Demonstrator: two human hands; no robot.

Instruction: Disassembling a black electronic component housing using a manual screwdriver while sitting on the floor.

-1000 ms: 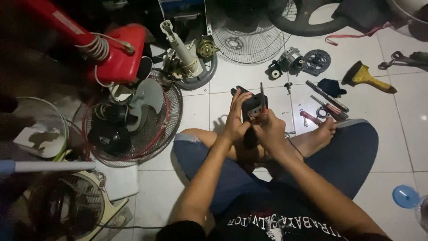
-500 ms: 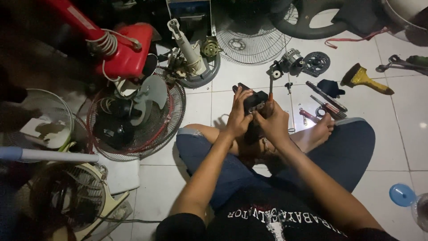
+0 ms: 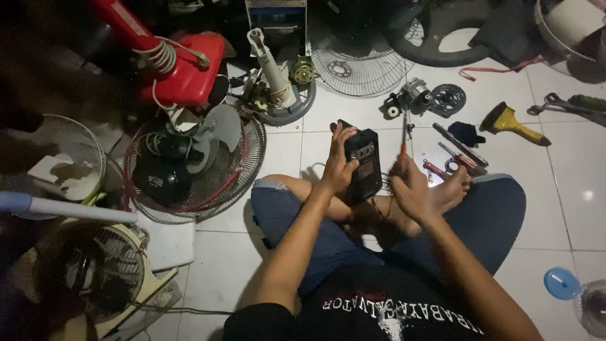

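Head view looks down on a person sitting cross-legged on a white tiled floor [image 3: 568, 189], both hands working over the lap. Left hand [image 3: 338, 165] is closed around the side of a black box-shaped part [image 3: 364, 163], probably a fan control housing, though the dim light makes that uncertain; the fingers wrap its far edge and hold it upright above the crossed legs. Right hand [image 3: 409, 186] is just right of the housing, fingers pinched on a thin screwdriver [image 3: 404, 142] with an orange neck, whose shaft rises beside the housing's right edge. Whether the tip is seated in a screw cannot be told.

To work the housing well, the left grip should stay firm and low so the part cannot twist, and the driver should run straight in line with the fastener, with steady pressure before turning.

Left of the housing lies a round fan guard [image 3: 196, 164] with a grey blade and dark motor in it, and beyond that a red fan base [image 3: 183, 69]. Behind the housing stand a white fan stem on a grey disc [image 3: 274, 76] and a wire grille [image 3: 360, 63]. Right of the housing lie a small motor [image 3: 413, 95], pliers with red handles [image 3: 442, 169] and a yellow-handled scraper [image 3: 508, 121].
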